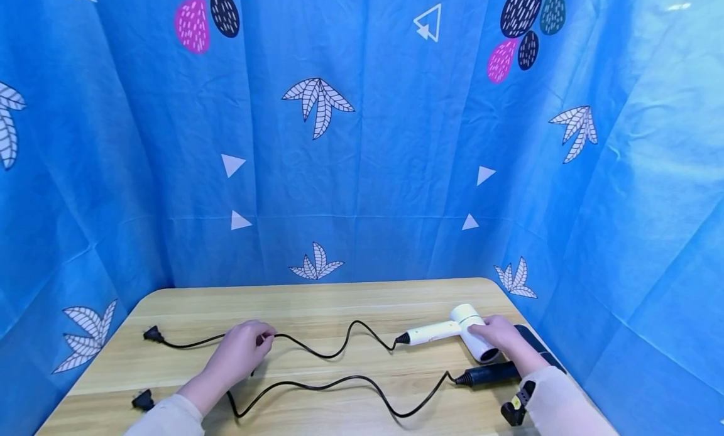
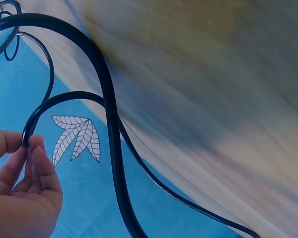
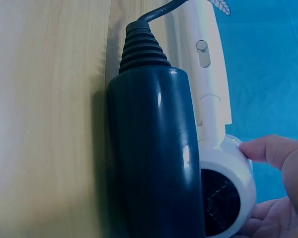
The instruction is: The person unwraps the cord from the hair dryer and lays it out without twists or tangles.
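A white hair dryer (image 1: 432, 332) lies at the right of the table, its handle pointing left. My right hand (image 1: 503, 337) grips its barrel; in the right wrist view the thumb presses the white housing (image 3: 228, 158) and the other fingers are partly hidden behind it. My left hand (image 1: 243, 351) pinches the white dryer's black cord (image 2: 64, 96) between thumb and fingertips, left of the table's middle. Nearer the front lies a black hair dryer (image 1: 489, 374), partly hidden under my right forearm. Its wavy cord (image 1: 351, 378) runs left beneath my left wrist.
Two black plugs, the far plug (image 1: 153, 334) and the near plug (image 1: 144, 399), lie at the left of the wooden table (image 1: 317, 301). A small black piece (image 1: 513, 412) sits by my right sleeve. A blue patterned curtain (image 1: 362, 172) surrounds the table's back and sides.
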Demonstrator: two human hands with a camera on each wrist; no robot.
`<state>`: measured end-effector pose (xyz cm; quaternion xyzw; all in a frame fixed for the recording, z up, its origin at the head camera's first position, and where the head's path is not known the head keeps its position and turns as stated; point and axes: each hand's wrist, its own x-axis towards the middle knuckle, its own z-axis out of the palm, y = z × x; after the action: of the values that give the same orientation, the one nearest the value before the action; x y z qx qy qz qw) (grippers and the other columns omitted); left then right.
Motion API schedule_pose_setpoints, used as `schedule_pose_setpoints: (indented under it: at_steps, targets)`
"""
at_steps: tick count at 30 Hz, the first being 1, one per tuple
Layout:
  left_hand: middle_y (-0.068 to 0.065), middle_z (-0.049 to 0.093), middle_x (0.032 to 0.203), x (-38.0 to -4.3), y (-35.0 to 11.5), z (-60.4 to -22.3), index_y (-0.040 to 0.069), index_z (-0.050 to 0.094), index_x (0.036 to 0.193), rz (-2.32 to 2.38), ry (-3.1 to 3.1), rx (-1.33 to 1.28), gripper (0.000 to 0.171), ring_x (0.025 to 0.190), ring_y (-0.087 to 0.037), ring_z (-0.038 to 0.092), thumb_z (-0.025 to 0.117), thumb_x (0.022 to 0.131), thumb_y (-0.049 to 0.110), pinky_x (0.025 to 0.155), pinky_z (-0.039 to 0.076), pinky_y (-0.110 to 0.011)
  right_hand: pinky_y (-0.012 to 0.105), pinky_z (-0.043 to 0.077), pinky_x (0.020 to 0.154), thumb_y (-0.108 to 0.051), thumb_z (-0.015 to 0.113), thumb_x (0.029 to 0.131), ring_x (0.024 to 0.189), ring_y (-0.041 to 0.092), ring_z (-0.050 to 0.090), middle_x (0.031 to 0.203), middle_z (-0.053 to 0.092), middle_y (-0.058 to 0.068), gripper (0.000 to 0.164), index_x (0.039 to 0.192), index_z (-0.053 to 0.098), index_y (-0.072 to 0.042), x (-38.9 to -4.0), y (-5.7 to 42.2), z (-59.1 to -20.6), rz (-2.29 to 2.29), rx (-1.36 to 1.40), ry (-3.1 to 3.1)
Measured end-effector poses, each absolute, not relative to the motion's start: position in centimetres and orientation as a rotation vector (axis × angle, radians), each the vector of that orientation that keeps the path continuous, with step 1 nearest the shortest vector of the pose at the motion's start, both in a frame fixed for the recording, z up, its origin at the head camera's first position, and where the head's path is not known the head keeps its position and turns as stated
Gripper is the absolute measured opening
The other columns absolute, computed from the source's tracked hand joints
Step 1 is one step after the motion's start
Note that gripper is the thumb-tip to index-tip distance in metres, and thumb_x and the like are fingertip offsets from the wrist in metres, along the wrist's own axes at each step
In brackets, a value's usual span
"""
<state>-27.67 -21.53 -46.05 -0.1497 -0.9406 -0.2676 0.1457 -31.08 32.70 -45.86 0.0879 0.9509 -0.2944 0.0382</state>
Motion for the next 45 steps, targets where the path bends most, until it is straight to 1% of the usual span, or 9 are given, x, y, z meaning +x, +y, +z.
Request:
schedule_pose_setpoints:
  at_steps: [4,8,11,19,24,32,38,41,45]
  targets:
    - [0.0,0.069,0.088,-27.6,-21.6,-46.0,0.009,0.075,0.098,-0.834,-2.716,-0.409,0.012,0.073,-0.006,0.058,0.069,0.09,0.004,0.066,0.051,-0.029,0.044,0.052,0.075,-0.032,0.067,0.091,0.085,0.029,0.06,0.1,0.065,0.023,0.058,0.118,0.057,0.018,-31.2,32.7,-45.5,-0.803,0.246,2.974]
    - [0.005,0.066,0.081,-27.5,-21.8,-46.1,0.008,0.074,0.1,-0.884,-2.735,-0.389,0.012,0.071,-0.006,0.056,0.07,0.089,0.005,0.065,0.05,-0.029,0.049,0.052,0.082,-0.03,0.07,0.09,0.092,0.033,0.062,0.114,0.062,0.033,0.064,0.125,0.052,0.019,-31.1,32.5,-45.3,-0.778,0.234,3.012]
    - [0.007,0.062,0.078,-27.3,-22.0,-46.3,0.007,0.072,0.103,-0.913,-2.759,-0.363,0.015,0.07,-0.007,0.055,0.071,0.088,0.006,0.066,0.05,-0.029,0.05,0.052,0.084,-0.03,0.071,0.089,0.095,0.034,0.063,0.121,0.06,0.035,0.067,0.13,0.049,0.018,-31.0,32.3,-45.2,-0.781,0.241,3.019]
    - [0.007,0.058,0.077,-26.5,-22.6,-46.6,0.008,0.065,0.097,-0.954,-2.809,-0.275,0.015,0.071,-0.008,0.054,0.071,0.084,0.006,0.066,0.047,-0.027,0.047,0.053,0.079,-0.029,0.075,0.086,0.09,0.031,0.062,0.119,0.061,0.032,0.067,0.131,0.051,0.014,-30.9,32.1,-45.3,-0.769,0.252,3.032]
    - [0.006,0.057,0.078,-26.2,-22.8,-46.5,0.008,0.063,0.096,-1.012,-2.8,-0.3,0.019,0.072,-0.007,0.054,0.072,0.08,0.003,0.064,0.046,-0.025,0.046,0.054,0.076,-0.028,0.075,0.087,0.088,0.03,0.062,0.117,0.062,0.032,0.065,0.13,0.052,0.014,-30.9,32.1,-45.3,-0.754,0.261,3.034]
    - [0.005,0.062,0.081,-26.2,-23.1,-46.8,0.008,0.068,0.099,-1.04,-2.777,-0.376,0.016,0.074,-0.004,0.056,0.072,0.086,-0.001,0.067,0.05,-0.023,0.046,0.053,0.076,-0.029,0.074,0.088,0.088,0.03,0.062,0.114,0.063,0.029,0.062,0.128,0.053,0.014,-30.8,32.0,-45.1,-0.725,0.255,3.039]
    - [0.006,0.065,0.082,-26.2,-23.4,-47.1,0.011,0.072,0.096,-0.934,-2.759,-0.463,0.017,0.073,0.0,0.057,0.072,0.086,-0.002,0.067,0.051,-0.023,0.045,0.053,0.075,-0.029,0.074,0.088,0.087,0.029,0.061,0.113,0.064,0.029,0.061,0.127,0.054,0.014,-30.8,32.2,-45.1,-0.719,0.265,3.039]
    - [0.006,0.067,0.087,-26.2,-23.6,-47.0,0.012,0.074,0.096,-0.841,-2.754,-0.507,0.017,0.076,-0.002,0.06,0.073,0.086,-0.002,0.068,0.053,-0.024,0.045,0.053,0.076,-0.029,0.074,0.088,0.087,0.03,0.061,0.114,0.063,0.03,0.061,0.127,0.053,0.014,-30.8,32.3,-45.0,-0.714,0.269,3.04]
    - [0.008,0.069,0.092,-26.1,-23.8,-47.0,0.014,0.077,0.096,-0.7,-2.732,-0.586,0.018,0.083,-0.01,0.065,0.074,0.086,-0.001,0.072,0.055,-0.028,0.046,0.053,0.077,-0.029,0.073,0.089,0.088,0.03,0.061,0.114,0.063,0.03,0.061,0.127,0.053,0.014,-30.9,32.4,-45.0,-0.708,0.28,3.042]
